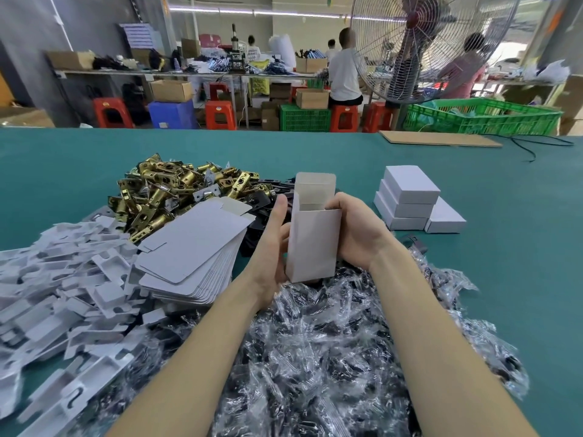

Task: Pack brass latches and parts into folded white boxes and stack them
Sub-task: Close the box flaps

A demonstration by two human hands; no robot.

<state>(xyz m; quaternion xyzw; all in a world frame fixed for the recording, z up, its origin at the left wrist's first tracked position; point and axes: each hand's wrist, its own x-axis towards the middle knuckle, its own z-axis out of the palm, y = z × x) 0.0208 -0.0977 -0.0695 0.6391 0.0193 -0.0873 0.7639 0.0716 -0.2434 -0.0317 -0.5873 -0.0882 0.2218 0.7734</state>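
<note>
Head view: an open-topped white box [312,244] is held upright over the near desk [504,247], left hand [271,244] and right hand [356,231] wrapped around its sides. Thin card, light, easily crushed; best gripped at the side edges.

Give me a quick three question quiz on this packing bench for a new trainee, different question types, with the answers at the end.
1. True or false: the white box held in both hands has its top flap open.
2. Which hand's grip is on the box's right side?
3. Multiple choice: the brass latches lie A) beyond the flat box blanks, B) in the green crate.

Key: 1 true. 2 right hand; the left hand holds the other side. 3 A.
</note>
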